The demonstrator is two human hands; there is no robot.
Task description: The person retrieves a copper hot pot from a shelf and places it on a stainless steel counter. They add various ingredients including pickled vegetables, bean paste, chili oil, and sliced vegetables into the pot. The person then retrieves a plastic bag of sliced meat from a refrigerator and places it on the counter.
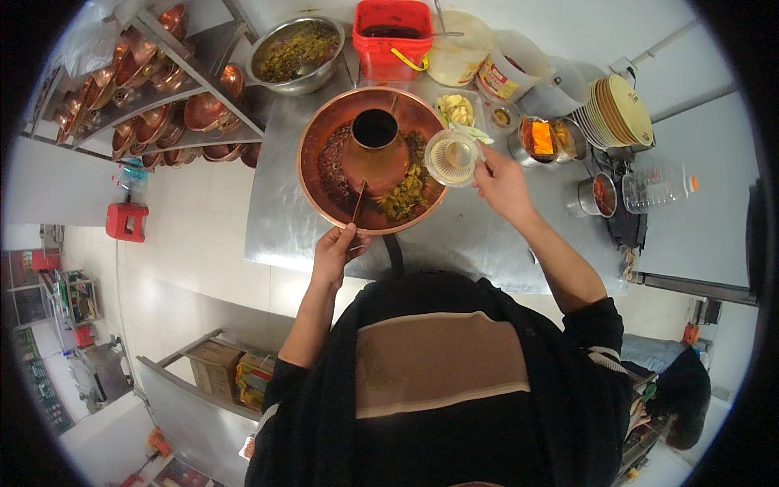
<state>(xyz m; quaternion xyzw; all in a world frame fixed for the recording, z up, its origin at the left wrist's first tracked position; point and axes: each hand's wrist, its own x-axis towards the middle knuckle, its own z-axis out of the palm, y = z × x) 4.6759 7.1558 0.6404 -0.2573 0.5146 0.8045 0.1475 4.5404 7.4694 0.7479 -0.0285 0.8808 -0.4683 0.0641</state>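
Observation:
In front of me stands a copper hot pot (311, 143) with a central chimney (371, 161). Chopped yellow-green vegetables (403, 199) lie in its right part, and a dark reddish-brown mass (331, 163) covers the left. My left hand (336, 251) grips the near rim, its thumb on top beside a thin divider (359, 201). A clear ribbed plastic cup (451, 159) is in my right hand (503, 181), held over the pot's right edge. The cup holds something pale yellow, and its base hides part of the vegetables.
Behind the pot are a metal bowl of chopped greens (298, 58), a red bucket (392, 52) and a white tub (459, 52). Sliced pale food (455, 109) sits close right. Farther right are stacked plates (621, 112) and a plastic bottle (654, 190). Copper pots (152, 125) fill the left rack.

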